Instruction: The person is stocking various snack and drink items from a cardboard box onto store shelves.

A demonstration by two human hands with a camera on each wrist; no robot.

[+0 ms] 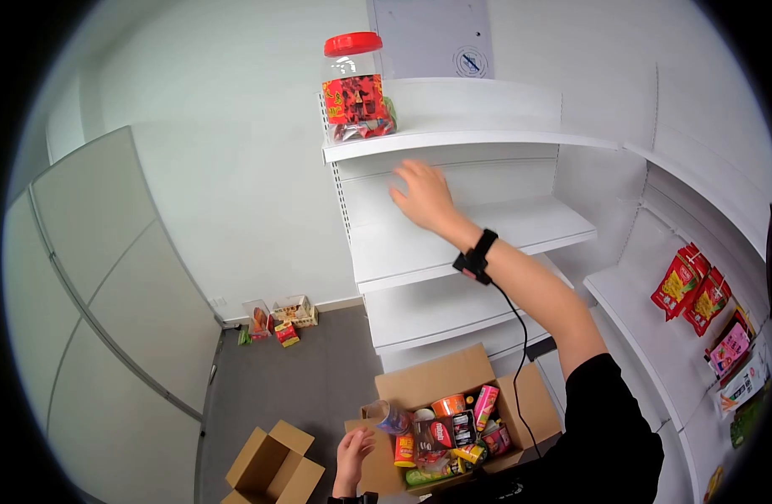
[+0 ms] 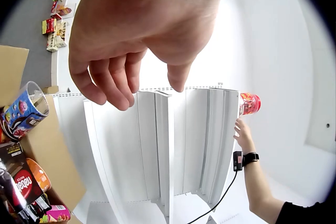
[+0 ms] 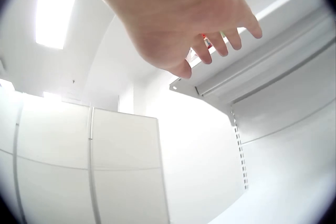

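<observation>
My right hand (image 1: 425,196) is raised in front of the top shelf's edge, its fingers spread and slightly bent, with nothing in it. Just up and left of it, a clear plastic jar (image 1: 352,88) with a red lid and red label stands at the left end of the top shelf (image 1: 478,139); wrapped snacks show in its bottom. My left hand (image 1: 353,454) hangs low beside the cardboard box (image 1: 436,374), fingers loosely curled and holding nothing. Nearest to it are a clear cup-shaped pack with a blue print (image 1: 392,417) and a red-and-yellow can (image 1: 404,450).
Lower white shelves (image 1: 453,244) step down beneath the top one. Red snack bags (image 1: 682,281) hang on the right-hand shelving. A smaller open carton (image 1: 273,466) sits on the grey floor, and several packages (image 1: 287,333) lie by the far wall. A black cable (image 1: 523,361) trails from my right wrist.
</observation>
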